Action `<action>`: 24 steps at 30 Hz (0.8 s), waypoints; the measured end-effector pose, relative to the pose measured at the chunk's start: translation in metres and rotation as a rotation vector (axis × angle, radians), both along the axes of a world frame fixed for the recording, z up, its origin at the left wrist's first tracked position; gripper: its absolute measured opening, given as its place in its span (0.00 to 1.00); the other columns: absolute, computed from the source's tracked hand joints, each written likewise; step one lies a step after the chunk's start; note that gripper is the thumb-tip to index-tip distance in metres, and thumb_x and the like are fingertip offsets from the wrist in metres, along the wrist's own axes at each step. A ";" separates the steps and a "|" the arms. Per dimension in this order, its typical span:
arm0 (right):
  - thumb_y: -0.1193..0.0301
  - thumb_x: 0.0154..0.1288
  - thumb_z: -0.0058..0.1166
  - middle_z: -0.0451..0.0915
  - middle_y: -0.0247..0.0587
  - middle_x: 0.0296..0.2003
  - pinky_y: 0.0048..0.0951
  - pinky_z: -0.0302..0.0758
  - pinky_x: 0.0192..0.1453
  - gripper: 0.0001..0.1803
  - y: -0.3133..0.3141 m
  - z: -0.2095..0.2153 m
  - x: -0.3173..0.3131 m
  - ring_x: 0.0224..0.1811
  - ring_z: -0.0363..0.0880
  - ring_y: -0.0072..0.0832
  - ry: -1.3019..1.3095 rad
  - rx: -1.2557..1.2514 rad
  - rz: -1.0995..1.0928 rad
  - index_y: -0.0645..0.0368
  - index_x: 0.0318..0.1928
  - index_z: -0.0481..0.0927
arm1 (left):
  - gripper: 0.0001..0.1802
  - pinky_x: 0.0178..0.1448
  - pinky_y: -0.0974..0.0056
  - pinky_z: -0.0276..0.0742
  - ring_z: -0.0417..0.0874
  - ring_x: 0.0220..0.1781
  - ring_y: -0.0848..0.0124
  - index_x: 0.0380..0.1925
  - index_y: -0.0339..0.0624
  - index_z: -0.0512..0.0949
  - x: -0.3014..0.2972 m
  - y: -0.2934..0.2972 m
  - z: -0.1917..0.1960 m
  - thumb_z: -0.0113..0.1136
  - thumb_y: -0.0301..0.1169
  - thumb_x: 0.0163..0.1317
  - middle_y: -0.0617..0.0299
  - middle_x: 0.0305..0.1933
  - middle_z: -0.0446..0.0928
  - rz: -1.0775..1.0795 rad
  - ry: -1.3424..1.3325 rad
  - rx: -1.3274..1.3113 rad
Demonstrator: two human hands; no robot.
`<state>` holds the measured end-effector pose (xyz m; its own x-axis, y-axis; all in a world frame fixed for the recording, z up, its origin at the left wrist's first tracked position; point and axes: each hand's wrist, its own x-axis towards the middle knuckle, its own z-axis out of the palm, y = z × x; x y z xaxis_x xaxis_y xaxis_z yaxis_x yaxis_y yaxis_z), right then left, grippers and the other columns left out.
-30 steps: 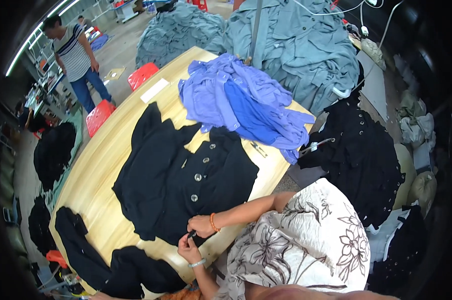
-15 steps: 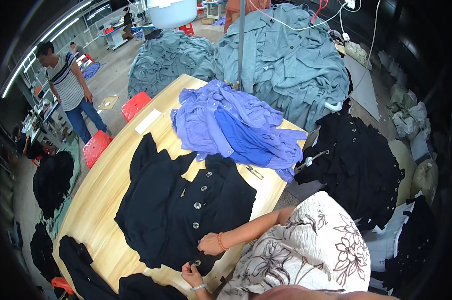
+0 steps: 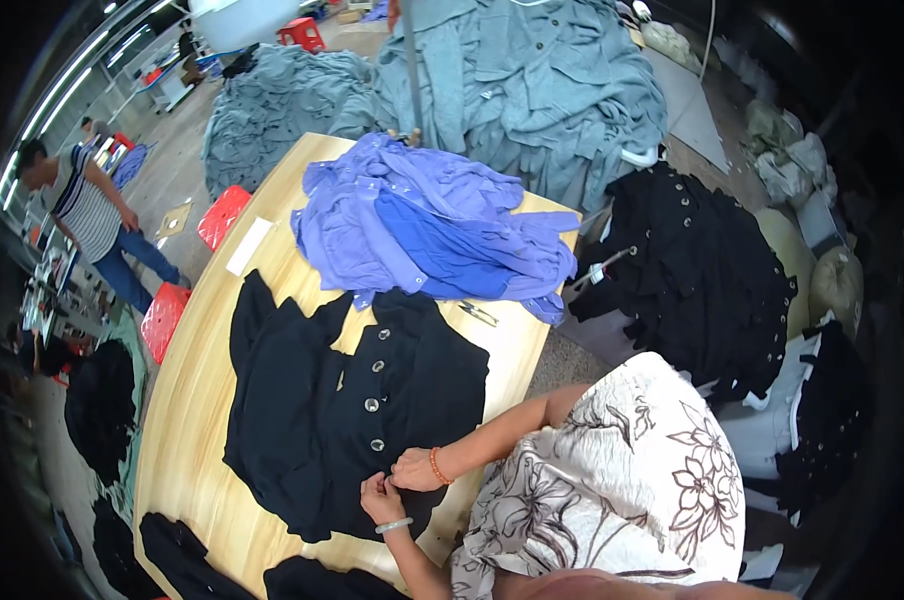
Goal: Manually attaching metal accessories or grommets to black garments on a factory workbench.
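A black garment (image 3: 282, 420) with a row of large round buttons (image 3: 373, 405) lies spread on the wooden table. At the lower end of this button row my two hands meet. My left hand (image 3: 380, 498), wearing a pale bangle, pinches the black cloth with closed fingers. Touching it, my right hand (image 3: 419, 470), with an orange bead bracelet, is curled closed on the same front edge. Any button between the fingertips is hidden. Beyond the garment lies a small pair of thread snips (image 3: 478, 314).
The table (image 3: 187, 440) also bears a heap of purple garments (image 3: 422, 225), a white paper strip (image 3: 251, 246) and more black clothing (image 3: 187, 560). Grey-green garments (image 3: 532, 90) are piled behind, black ones (image 3: 692, 280) to the right. Red stools (image 3: 165, 320) and a person (image 3: 92, 215) are on the left.
The view has shifted, so the scene sits further left. My left hand has moved up along the button row to meet my right hand, covering the lowest button seen before.
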<state>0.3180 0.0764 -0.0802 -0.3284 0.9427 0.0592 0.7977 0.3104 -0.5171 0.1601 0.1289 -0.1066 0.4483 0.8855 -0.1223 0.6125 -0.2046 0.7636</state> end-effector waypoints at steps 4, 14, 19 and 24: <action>0.72 0.52 0.53 0.83 0.49 0.26 0.41 0.80 0.33 0.07 -0.008 0.005 0.005 0.32 0.84 0.44 0.070 0.003 0.008 0.61 0.24 0.82 | 0.09 0.36 0.59 0.76 0.78 0.31 0.58 0.34 0.34 0.79 0.008 -0.006 0.004 0.63 0.16 0.50 0.53 0.31 0.76 -0.056 -0.127 0.152; 0.71 0.54 0.53 0.82 0.50 0.32 0.39 0.81 0.36 0.08 -0.007 0.003 0.010 0.35 0.84 0.42 0.019 -0.097 0.002 0.64 0.29 0.80 | 0.07 0.41 0.51 0.76 0.79 0.34 0.51 0.32 0.38 0.83 0.016 0.004 0.012 0.65 0.24 0.50 0.49 0.31 0.78 -0.297 0.257 0.400; 0.72 0.55 0.52 0.81 0.51 0.31 0.40 0.80 0.34 0.08 -0.010 0.008 0.011 0.34 0.83 0.42 0.081 -0.087 -0.014 0.65 0.29 0.80 | 0.08 0.39 0.52 0.77 0.80 0.32 0.50 0.31 0.38 0.82 0.011 0.006 0.012 0.67 0.27 0.50 0.48 0.30 0.79 -0.282 0.379 0.341; 0.72 0.56 0.52 0.81 0.51 0.30 0.40 0.79 0.33 0.09 -0.006 0.003 0.007 0.34 0.83 0.43 0.081 -0.100 0.019 0.66 0.28 0.79 | 0.07 0.25 0.69 0.72 0.77 0.19 0.73 0.33 0.33 0.82 -0.005 0.014 -0.018 0.66 0.27 0.59 0.58 0.26 0.83 -0.020 -0.289 -0.260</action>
<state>0.3255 0.0709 -0.0768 -0.3444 0.9388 -0.0076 0.7467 0.2690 -0.6084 0.1552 0.1427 -0.1246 0.5137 0.8324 -0.2079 0.3624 0.0091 0.9320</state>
